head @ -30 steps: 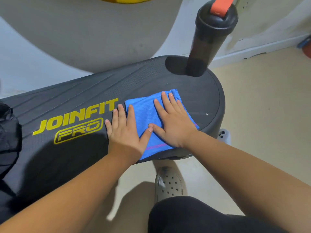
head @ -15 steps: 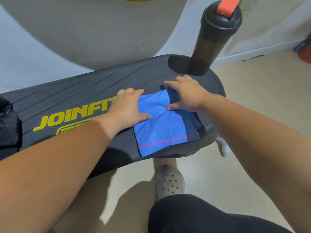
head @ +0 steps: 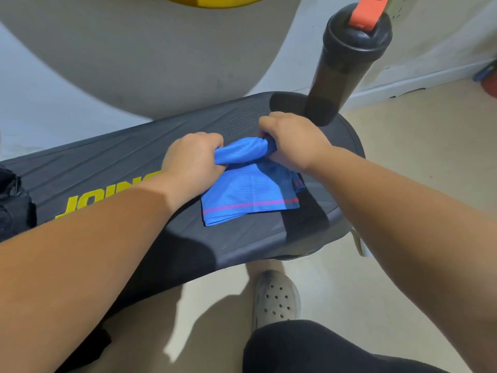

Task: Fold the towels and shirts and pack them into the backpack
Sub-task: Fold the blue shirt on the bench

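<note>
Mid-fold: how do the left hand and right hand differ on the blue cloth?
The left hand grips the bunched far edge of the blue cloth at its left end; the right hand grips its right end. The right hand sits farther back, by the black bottle; the left hand nearer, by the yellow lettering. Both curl round that edge; the rest lies flat on the board.

This looks like a home workout corner. A black step platform point(head: 107, 168) with yellow lettering stands on a pale floor point(head: 416, 146) and carries a dark shaker bottle point(head: 341, 68). Behind it is a big grey curved shape point(head: 134, 49), possibly an exercise ball.
</note>
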